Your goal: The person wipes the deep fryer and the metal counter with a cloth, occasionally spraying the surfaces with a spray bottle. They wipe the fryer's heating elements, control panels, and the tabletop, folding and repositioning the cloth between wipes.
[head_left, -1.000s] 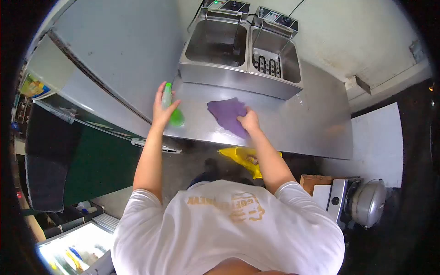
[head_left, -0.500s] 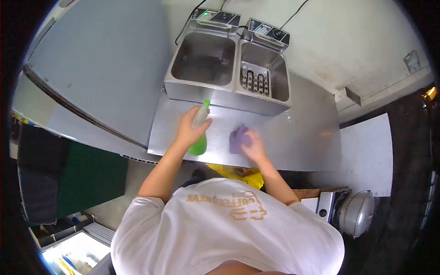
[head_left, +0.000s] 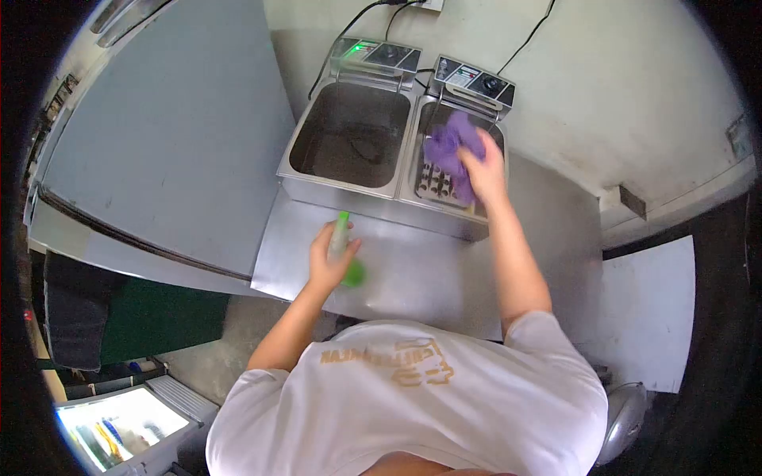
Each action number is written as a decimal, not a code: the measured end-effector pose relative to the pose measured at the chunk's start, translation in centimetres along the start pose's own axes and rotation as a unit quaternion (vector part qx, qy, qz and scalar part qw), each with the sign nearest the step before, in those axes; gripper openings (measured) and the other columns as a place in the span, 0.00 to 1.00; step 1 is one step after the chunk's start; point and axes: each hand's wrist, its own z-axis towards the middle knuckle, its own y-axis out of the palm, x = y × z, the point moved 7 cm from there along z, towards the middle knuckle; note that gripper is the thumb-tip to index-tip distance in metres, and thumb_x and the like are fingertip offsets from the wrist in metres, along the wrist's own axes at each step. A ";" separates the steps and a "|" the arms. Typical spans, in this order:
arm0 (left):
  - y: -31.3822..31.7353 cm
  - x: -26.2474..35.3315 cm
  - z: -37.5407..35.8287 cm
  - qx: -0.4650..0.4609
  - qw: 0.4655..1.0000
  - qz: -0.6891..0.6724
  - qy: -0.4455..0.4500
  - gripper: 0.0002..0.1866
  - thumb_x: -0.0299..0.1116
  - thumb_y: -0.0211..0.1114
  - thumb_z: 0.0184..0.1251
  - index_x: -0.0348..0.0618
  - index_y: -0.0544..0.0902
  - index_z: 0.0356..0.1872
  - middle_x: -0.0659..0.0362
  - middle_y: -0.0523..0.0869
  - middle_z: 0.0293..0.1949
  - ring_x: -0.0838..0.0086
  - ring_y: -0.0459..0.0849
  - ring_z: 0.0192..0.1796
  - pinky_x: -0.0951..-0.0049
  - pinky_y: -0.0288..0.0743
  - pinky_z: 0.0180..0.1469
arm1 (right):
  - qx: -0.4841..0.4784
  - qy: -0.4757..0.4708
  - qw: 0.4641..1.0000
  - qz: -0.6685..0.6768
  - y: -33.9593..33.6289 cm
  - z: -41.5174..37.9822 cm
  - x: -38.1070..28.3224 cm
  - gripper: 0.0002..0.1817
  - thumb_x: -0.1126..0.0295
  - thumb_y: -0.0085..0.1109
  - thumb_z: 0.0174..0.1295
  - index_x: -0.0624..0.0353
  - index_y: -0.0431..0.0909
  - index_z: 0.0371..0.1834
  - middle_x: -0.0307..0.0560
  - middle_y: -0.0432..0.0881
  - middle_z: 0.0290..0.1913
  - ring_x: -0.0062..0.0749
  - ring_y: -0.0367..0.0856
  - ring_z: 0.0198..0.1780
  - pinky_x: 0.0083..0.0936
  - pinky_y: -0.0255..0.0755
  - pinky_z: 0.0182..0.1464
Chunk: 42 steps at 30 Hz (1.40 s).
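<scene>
My left hand [head_left: 329, 258] is closed round the neck of a spray bottle [head_left: 353, 274] with a green top and green lower part, over the left side of the steel table. In my right hand [head_left: 486, 166] is a bunched purple cloth [head_left: 452, 151], raised above the right basin of a twin deep fryer [head_left: 373, 200]. The cloth hangs over the perforated plate [head_left: 435, 182] in that basin and covers part of it. To its left, the other basin [head_left: 349, 139] is uncovered, with dark marks on its bottom.
Two control boxes [head_left: 475, 83] sit at the fryer's back, with black cables [head_left: 349, 28] running up the wall. A large grey panel [head_left: 175, 143] stands at the left. A white board [head_left: 647, 309] lies right of the steel table [head_left: 409, 274]. A round metal pot [head_left: 623, 424] is low at the right.
My right hand has lifted the purple cloth from the table up over the right fryer basin. My left hand keeps the spray bottle, now lower in view; the camera view has shifted.
</scene>
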 end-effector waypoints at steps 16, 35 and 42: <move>-7.4 -4.1 -1.9 0.130 0.981 0.143 0.009 0.17 0.23 0.68 0.56 0.34 0.79 0.48 0.55 0.82 0.44 0.74 0.78 0.34 0.72 0.73 0.41 | -0.187 -0.120 0.861 -0.458 14.7 20.4 10.3 0.19 0.73 0.54 0.55 0.57 0.82 0.52 0.59 0.83 0.50 0.52 0.82 0.53 0.41 0.76 0.56; -9.8 -6.5 -1.4 0.164 0.979 0.123 0.007 0.19 0.26 0.69 0.56 0.38 0.78 0.50 0.54 0.81 0.44 0.65 0.81 0.36 0.66 0.74 0.44 | -0.178 -0.231 0.912 -0.287 12.5 -4.5 0.5 0.20 0.80 0.55 0.51 0.62 0.82 0.50 0.60 0.82 0.51 0.56 0.80 0.54 0.40 0.73 0.59; -9.9 -6.2 -1.6 0.167 0.968 0.182 0.043 0.20 0.25 0.69 0.57 0.38 0.77 0.52 0.55 0.81 0.45 0.70 0.80 0.34 0.69 0.75 0.43 | -0.341 -0.001 0.926 -0.162 9.1 -8.2 -0.1 0.20 0.82 0.52 0.51 0.62 0.83 0.48 0.55 0.86 0.46 0.41 0.85 0.49 0.30 0.75 0.56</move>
